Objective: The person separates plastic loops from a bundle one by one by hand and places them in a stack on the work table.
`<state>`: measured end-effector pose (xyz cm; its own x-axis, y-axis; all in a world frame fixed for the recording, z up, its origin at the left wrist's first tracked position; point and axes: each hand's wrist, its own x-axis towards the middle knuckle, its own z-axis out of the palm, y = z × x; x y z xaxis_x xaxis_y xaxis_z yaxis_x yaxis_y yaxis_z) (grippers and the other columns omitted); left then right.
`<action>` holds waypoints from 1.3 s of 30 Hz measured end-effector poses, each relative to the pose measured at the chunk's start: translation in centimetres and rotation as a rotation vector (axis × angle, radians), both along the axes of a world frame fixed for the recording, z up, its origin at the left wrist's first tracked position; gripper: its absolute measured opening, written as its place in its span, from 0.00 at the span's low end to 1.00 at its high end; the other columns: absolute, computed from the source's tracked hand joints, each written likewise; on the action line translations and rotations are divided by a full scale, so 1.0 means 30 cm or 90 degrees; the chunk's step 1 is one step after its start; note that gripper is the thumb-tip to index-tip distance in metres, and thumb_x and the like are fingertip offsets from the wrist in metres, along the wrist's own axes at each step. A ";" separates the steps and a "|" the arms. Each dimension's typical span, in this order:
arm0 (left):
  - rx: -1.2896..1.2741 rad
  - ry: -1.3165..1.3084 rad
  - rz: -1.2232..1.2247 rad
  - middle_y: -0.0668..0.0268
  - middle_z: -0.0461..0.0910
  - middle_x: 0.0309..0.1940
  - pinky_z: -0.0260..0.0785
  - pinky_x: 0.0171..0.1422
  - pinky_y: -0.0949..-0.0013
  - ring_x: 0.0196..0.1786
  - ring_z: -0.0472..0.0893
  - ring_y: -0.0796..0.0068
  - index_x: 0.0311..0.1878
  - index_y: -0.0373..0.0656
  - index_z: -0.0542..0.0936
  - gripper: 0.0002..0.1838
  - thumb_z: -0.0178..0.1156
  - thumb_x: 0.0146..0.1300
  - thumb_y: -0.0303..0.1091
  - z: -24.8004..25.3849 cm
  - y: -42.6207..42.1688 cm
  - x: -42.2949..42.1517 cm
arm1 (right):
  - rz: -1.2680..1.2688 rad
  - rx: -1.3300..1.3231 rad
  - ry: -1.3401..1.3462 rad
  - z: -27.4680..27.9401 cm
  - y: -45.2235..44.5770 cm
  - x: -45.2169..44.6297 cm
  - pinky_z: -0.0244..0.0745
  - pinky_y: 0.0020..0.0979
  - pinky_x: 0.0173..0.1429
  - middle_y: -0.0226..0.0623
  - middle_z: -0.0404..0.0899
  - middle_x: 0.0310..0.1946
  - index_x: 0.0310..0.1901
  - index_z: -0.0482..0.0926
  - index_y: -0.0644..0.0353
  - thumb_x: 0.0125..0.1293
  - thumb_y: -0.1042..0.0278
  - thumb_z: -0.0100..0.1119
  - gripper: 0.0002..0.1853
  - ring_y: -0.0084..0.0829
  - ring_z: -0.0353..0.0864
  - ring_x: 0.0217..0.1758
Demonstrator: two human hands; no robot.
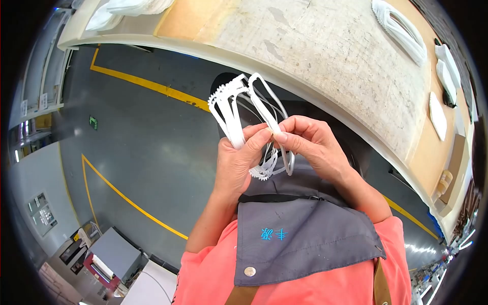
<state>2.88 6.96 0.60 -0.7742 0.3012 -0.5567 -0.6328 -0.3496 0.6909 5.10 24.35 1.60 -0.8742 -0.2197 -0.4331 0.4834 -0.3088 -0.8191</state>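
A bundle of white looped strips (231, 119) with notched, tooth-like edges is held in my left hand (235, 165), its fingers wrapped round the strips. One separate white loop (263, 109) stands up beside the bundle, pinched near its lower part between the thumb and fingers of my right hand (317, 147). Both thumbs meet almost tip to tip on this loop. The lower ends of the strips (262, 173) hang below my hands, over the grey apron (305, 234). Exactly what the strips are made of I cannot tell.
A long worktable (315, 40) curves in front of me, its edge just beyond my hands. On it lie a stack of white loops (400, 31), white oval pieces (437, 117) and a white pile (129, 7). Yellow lines (147, 84) mark the grey floor (132, 132).
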 end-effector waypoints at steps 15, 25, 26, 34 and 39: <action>-0.047 0.034 -0.001 0.83 0.64 0.17 0.42 0.21 0.82 0.18 0.55 0.94 0.45 0.36 0.81 0.12 0.56 0.66 0.33 -0.002 0.047 0.017 | -0.029 0.136 0.098 -0.038 -0.025 0.020 0.63 0.18 0.31 0.22 0.74 0.29 0.35 0.77 0.64 0.67 0.66 0.59 0.09 0.10 0.66 0.29; 0.270 -0.057 0.243 0.70 0.71 0.28 0.76 0.53 0.67 0.39 0.74 0.78 0.40 0.43 0.74 0.09 0.45 0.73 0.34 -0.064 -0.027 -0.066 | -0.291 -0.252 -0.017 -0.030 0.162 -0.015 0.71 0.32 0.55 0.28 0.77 0.32 0.40 0.73 0.56 0.70 0.62 0.49 0.08 0.27 0.79 0.44; 0.331 -0.048 0.242 0.71 0.71 0.28 0.76 0.57 0.66 0.39 0.74 0.78 0.40 0.43 0.74 0.09 0.44 0.73 0.33 -0.061 -0.023 -0.068 | -0.270 -0.280 -0.031 -0.031 0.137 -0.008 0.71 0.32 0.55 0.28 0.76 0.31 0.41 0.73 0.55 0.70 0.61 0.49 0.08 0.27 0.79 0.44; 0.339 0.011 0.306 0.73 0.60 0.20 0.49 0.19 0.77 0.18 0.56 0.83 0.42 0.40 0.72 0.11 0.43 0.74 0.36 -0.097 -0.307 -0.133 | -0.501 -0.539 0.174 0.028 0.587 0.027 0.67 0.29 0.46 0.31 0.65 0.26 0.39 0.67 0.64 0.65 0.82 0.51 0.05 0.25 0.66 0.31; -0.012 0.089 0.320 0.73 0.61 0.22 0.55 0.22 0.78 0.21 0.59 0.83 0.45 0.42 0.71 0.10 0.48 0.73 0.39 -0.028 -0.312 -0.132 | -0.502 -0.337 0.322 0.165 0.650 0.094 0.64 0.30 0.47 0.33 0.64 0.33 0.41 0.67 0.66 0.69 0.78 0.47 0.02 0.25 0.63 0.34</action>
